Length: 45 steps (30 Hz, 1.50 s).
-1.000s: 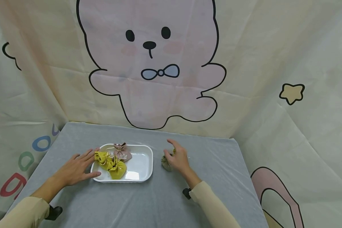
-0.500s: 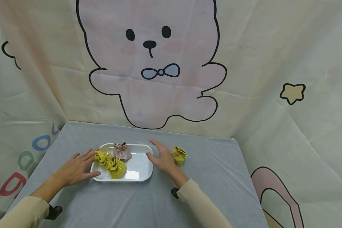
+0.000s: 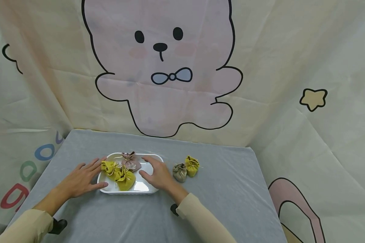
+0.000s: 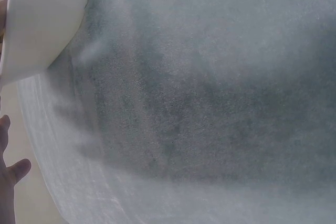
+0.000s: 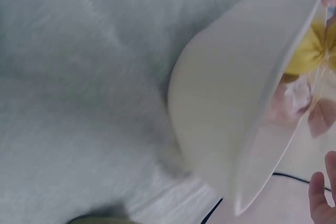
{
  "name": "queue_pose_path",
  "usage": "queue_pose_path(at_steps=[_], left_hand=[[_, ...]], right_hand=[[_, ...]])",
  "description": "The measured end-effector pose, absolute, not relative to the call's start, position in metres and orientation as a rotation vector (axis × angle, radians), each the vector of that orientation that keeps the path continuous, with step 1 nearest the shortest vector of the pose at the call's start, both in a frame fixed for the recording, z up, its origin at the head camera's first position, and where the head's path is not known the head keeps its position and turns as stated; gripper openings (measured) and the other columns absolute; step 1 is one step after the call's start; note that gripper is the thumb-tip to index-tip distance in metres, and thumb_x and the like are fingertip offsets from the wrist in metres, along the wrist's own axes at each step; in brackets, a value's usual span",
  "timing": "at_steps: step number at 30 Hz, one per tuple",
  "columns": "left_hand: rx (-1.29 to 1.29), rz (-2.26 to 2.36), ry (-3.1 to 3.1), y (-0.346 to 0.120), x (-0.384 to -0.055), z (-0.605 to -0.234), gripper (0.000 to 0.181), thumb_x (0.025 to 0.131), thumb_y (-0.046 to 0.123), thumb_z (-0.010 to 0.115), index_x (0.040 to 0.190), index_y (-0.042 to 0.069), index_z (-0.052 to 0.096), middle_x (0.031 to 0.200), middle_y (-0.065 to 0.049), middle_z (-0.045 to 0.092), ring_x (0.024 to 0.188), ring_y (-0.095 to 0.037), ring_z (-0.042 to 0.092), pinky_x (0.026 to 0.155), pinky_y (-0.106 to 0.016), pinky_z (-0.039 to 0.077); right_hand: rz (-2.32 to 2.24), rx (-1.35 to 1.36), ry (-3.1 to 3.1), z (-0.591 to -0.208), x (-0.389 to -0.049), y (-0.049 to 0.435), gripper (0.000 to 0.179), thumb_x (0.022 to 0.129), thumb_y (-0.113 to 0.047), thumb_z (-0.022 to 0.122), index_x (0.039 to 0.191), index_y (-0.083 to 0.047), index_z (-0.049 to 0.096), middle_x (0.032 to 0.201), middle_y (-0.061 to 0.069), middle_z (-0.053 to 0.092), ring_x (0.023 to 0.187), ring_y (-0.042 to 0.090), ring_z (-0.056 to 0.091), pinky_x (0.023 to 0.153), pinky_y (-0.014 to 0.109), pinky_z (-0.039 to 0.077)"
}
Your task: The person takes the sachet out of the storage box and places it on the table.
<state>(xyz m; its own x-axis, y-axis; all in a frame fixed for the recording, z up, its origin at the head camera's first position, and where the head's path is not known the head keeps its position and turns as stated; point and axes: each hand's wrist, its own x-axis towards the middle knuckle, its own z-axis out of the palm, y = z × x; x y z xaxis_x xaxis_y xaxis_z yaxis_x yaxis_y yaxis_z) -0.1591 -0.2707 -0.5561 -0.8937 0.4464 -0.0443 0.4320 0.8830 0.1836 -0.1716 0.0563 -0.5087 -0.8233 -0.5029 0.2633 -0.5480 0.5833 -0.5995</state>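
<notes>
A white tray [image 3: 130, 192] on the table holds two yellow drawstring pouches, one at the left [image 3: 109, 168] and one nearer the front [image 3: 126, 182], plus a pink drawstring pouch [image 3: 131, 164] behind them. My left hand [image 3: 82, 180] rests at the tray's left rim, fingers extended. Over the tray's right part is my right hand [image 3: 159, 173], thumb and forefinger spread apart, holding nothing, just right of the pink pouch. In the right wrist view, a yellow pouch [image 5: 307, 51] shows inside the tray [image 5: 220, 87], and fingertips [image 5: 317, 192] enter at the edge.
Right of the tray, a grey-green pouch [image 3: 179, 173] and another yellow pouch [image 3: 192, 166] sit side by side. A grey cloth [image 3: 231, 189] covers the table. Behind it hangs a printed curtain [image 3: 182, 111].
My right hand has moved left from beside the grey-green and yellow pouches to over the tray, uncovering both pouches. The left hand has stayed where it was.
</notes>
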Motion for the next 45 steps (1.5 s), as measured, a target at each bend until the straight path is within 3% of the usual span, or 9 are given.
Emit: queue_pose_path(at_steps=[18, 33, 45], left_hand=[[0.714, 0.27, 2.968, -0.271, -0.159, -0.556, 0.092, 0.087, 0.069, 0.058, 0.148, 0.002, 0.044, 0.156, -0.018, 0.038, 0.141, -0.043, 0.034, 0.102, -0.071, 0.031], [0.709, 0.281, 2.961, -0.273, -0.159, -0.557, 0.092, 0.088, 0.069, 0.058, 0.149, 0.002, 0.043, 0.156, -0.019, 0.037, 0.141, -0.043, 0.034, 0.101, -0.071, 0.032], [0.71, 0.267, 2.96, -0.271, -0.16, -0.556, 0.092, 0.087, 0.069, 0.058, 0.149, 0.002, 0.043, 0.156, -0.019, 0.038, 0.14, -0.043, 0.035, 0.101, -0.071, 0.032]], right_hand=[[0.899, 1.059, -2.937, -0.512, -0.157, 0.006, 0.066, 0.091, -0.033, 0.073, 0.149, -0.015, 0.046, 0.148, 0.0, 0.052, 0.134, 0.01, 0.048, 0.106, 0.027, 0.042], [0.769, 1.011, -2.981, -0.523, -0.157, -0.009, 0.062, 0.09, -0.032, 0.075, 0.145, -0.019, 0.05, 0.148, -0.001, 0.051, 0.137, 0.009, 0.044, 0.106, 0.032, 0.042], [0.768, 0.991, -2.934, -0.526, -0.158, -0.011, 0.05, 0.091, -0.026, 0.074, 0.137, -0.018, 0.058, 0.139, -0.005, 0.059, 0.13, 0.005, 0.051, 0.106, 0.022, 0.04]])
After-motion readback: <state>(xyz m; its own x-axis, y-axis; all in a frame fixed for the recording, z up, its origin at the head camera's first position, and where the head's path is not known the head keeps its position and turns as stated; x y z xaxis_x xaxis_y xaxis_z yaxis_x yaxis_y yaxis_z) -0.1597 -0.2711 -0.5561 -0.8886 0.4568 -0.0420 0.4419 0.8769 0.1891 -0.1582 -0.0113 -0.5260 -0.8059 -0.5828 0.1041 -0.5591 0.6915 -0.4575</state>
